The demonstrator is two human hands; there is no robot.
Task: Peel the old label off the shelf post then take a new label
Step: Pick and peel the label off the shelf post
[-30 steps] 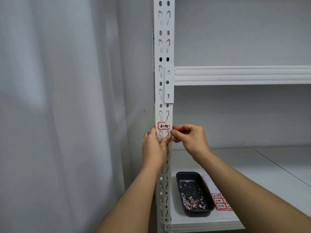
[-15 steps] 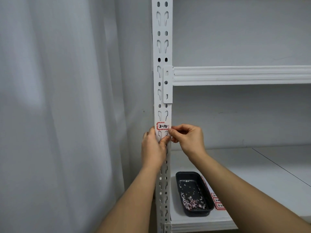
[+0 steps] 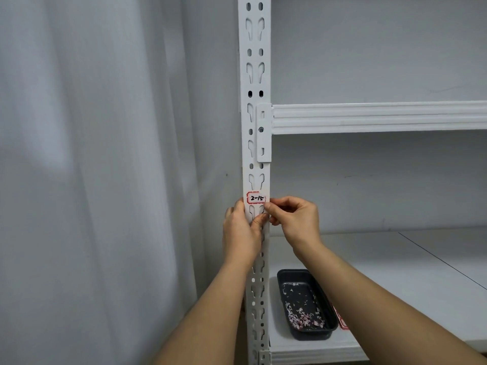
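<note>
The shelf post [image 3: 254, 101], a white upright punched with keyhole slots, is the landmark here. The old label [image 3: 256, 198], white with a red border and handwritten "2-15", is stuck flat on the front face of the post, below the bracket where the upper shelf beam [image 3: 379, 118] joins it.

The left hand [image 3: 241, 233] wraps the post just below the label, its fingers curled around the left edge and its thumb lying across the front face. The right hand [image 3: 295, 219] sits against the post's right edge, beside and slightly below the label. Its thumb and forefinger are pressed together in a narrow pinch at the label's lower right corner, with the other fingers curled in behind. Whether the corner has actually lifted from the metal is hard to make out at this angle.

To the right of the post and lower down, the lower shelf [image 3: 395, 272] carries a black tray [image 3: 307, 304] standing close to the post, with small white and pink paper scraps scattered over its bottom. Just beyond the tray, farther from the post, a sliver of a red-bordered label sheet [image 3: 342, 322] shows from under the right forearm. Left of the post hangs a pale curtain [image 3: 92, 180].
</note>
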